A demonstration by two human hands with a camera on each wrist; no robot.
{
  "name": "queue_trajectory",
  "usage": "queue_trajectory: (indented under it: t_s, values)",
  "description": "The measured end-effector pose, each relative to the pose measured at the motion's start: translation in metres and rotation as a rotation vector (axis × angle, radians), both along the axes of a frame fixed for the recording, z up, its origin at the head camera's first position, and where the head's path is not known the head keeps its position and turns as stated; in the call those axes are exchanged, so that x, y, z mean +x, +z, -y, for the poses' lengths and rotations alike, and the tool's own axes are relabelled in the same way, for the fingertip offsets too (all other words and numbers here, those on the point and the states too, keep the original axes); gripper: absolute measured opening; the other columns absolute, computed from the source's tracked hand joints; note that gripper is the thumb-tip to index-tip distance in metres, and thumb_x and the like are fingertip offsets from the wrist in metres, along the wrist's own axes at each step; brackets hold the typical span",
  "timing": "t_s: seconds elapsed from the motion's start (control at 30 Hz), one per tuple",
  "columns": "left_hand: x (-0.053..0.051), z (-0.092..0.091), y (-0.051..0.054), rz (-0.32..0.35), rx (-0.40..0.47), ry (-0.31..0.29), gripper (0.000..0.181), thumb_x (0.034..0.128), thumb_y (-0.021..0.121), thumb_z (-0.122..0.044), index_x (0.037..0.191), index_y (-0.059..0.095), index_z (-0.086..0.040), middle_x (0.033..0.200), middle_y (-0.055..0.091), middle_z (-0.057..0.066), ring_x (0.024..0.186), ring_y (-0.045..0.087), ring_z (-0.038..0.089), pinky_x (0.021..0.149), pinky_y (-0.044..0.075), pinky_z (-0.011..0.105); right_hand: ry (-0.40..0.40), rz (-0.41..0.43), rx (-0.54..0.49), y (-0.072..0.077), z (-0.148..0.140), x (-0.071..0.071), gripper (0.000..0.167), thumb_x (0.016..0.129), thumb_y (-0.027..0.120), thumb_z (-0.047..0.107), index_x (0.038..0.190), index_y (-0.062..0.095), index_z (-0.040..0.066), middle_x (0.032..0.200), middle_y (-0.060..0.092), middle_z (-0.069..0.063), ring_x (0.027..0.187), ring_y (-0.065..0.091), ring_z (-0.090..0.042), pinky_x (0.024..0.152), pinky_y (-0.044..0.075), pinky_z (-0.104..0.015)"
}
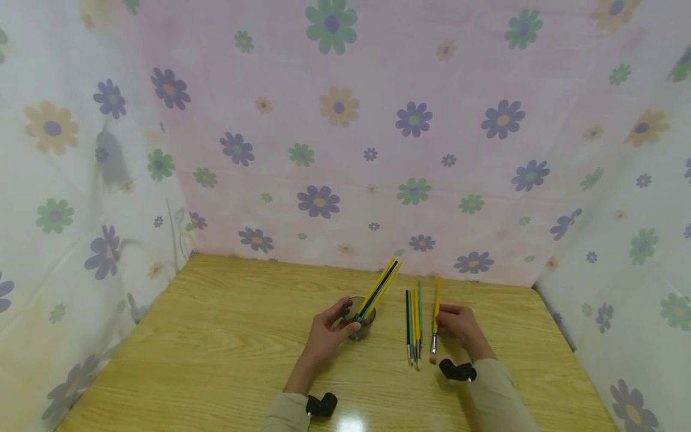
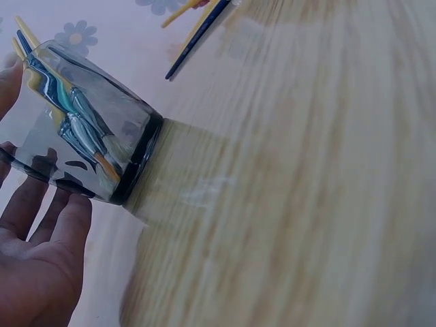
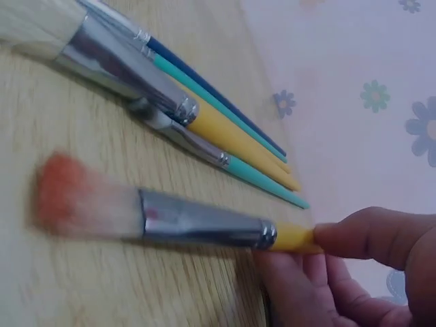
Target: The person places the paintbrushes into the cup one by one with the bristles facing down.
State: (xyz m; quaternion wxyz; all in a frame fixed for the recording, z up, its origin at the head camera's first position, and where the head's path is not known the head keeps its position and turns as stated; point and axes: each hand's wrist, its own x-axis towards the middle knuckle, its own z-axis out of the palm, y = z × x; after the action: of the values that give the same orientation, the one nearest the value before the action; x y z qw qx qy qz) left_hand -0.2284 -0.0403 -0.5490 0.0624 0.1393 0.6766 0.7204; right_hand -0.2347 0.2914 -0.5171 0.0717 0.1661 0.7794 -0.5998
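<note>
My left hand [image 1: 323, 337] holds a dark, see-through glass [image 2: 139, 109], thumb at the rim and fingers round the far side. Several paintbrushes [image 1: 380, 290] with yellow and dark blue handles lean in it, bristles down, as the left wrist view shows. Over to the right, my right hand [image 1: 460, 324] pinches the yellow handle of a flat paintbrush [image 3: 204, 226] between thumb and fingers. That brush has a silver ferrule and reddish-tipped, pale bristles pointing toward me. Between the two hands lies a row of paintbrushes [image 1: 414, 321] with blue, yellow and green handles.
Everything stands on a wood-grain table [image 1: 227, 348]. A flowered cloth [image 1: 345, 156] rises behind the table's back edge and along both sides. A black wrist mount [image 1: 322, 405] sits on the left sleeve, another mount [image 1: 457, 370] on the right.
</note>
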Motion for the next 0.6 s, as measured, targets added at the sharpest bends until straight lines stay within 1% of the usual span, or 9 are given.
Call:
queue_trajectory:
  t_s: [0.1, 0.17, 0.27, 0.37, 0.43, 0.5, 0.6]
  values:
    - [0.000, 0.001, 0.000, 0.009, 0.001, 0.004, 0.067, 0.0924, 0.076, -0.009, 0.153, 0.047, -0.006, 0.155, 0.048, 0.016, 0.144, 0.043, 0.036, 0.118, 0.038, 0.045, 0.009, 0.007, -0.066, 0.001, 0.000, 0.002, 0.052, 0.100, 0.057, 0.001, 0.145, 0.041, -0.017, 0.124, 0.062, -0.031, 0.082, 0.069, -0.014, 0.073, 0.063, -0.030]
    - [0.000, 0.001, 0.000, 0.002, 0.006, 0.003, 0.067, 0.0926, 0.076, -0.009, 0.153, 0.047, -0.006, 0.155, 0.047, 0.016, 0.144, 0.043, 0.037, 0.118, 0.038, 0.046, 0.020, -0.004, -0.116, 0.001, 0.000, 0.005, 0.053, 0.101, 0.056, 0.000, 0.147, 0.038, -0.017, 0.131, 0.058, -0.034, 0.084, 0.069, -0.013, 0.074, 0.063, -0.029]
    - [0.001, 0.001, -0.001, -0.010, 0.012, -0.004, 0.068, 0.0927, 0.076, -0.010, 0.153, 0.045, -0.005, 0.156, 0.046, 0.016, 0.145, 0.042, 0.036, 0.119, 0.037, 0.046, 0.044, -0.018, -0.189, 0.000, 0.002, 0.011, 0.056, 0.102, 0.055, 0.000, 0.151, 0.032, -0.016, 0.143, 0.048, -0.037, 0.087, 0.069, -0.011, 0.077, 0.062, -0.026]
    - [0.002, 0.002, -0.001, -0.012, 0.015, -0.010, 0.069, 0.0926, 0.076, -0.012, 0.154, 0.044, -0.004, 0.157, 0.045, 0.015, 0.145, 0.041, 0.034, 0.119, 0.037, 0.046, 0.086, -0.029, -0.268, -0.001, 0.004, 0.018, 0.059, 0.104, 0.052, 0.000, 0.154, 0.025, -0.015, 0.153, 0.035, -0.038, 0.094, 0.069, -0.010, 0.084, 0.061, -0.025]
    - [0.002, 0.002, 0.000, -0.012, 0.018, -0.013, 0.070, 0.0927, 0.076, -0.012, 0.154, 0.044, -0.004, 0.157, 0.045, 0.015, 0.146, 0.041, 0.034, 0.119, 0.037, 0.046, 0.109, -0.036, -0.311, -0.001, 0.007, 0.022, 0.060, 0.105, 0.050, 0.001, 0.155, 0.021, -0.014, 0.156, 0.030, -0.037, 0.101, 0.068, -0.011, 0.088, 0.060, -0.025]
    - [0.002, 0.002, 0.000, -0.012, 0.021, -0.015, 0.070, 0.0927, 0.076, -0.012, 0.154, 0.043, -0.004, 0.157, 0.045, 0.016, 0.146, 0.041, 0.033, 0.119, 0.037, 0.047, 0.124, -0.043, -0.343, -0.002, 0.012, 0.025, 0.061, 0.106, 0.049, 0.002, 0.156, 0.020, -0.013, 0.158, 0.028, -0.037, 0.106, 0.067, -0.012, 0.091, 0.059, -0.026]
    - [0.001, 0.002, -0.001, -0.010, 0.026, -0.016, 0.070, 0.0927, 0.076, -0.012, 0.154, 0.043, -0.004, 0.157, 0.045, 0.016, 0.146, 0.041, 0.034, 0.119, 0.037, 0.047, 0.137, -0.060, -0.373, -0.003, 0.020, 0.029, 0.060, 0.106, 0.048, 0.002, 0.157, 0.019, -0.011, 0.158, 0.027, -0.036, 0.109, 0.066, -0.011, 0.091, 0.059, -0.024]
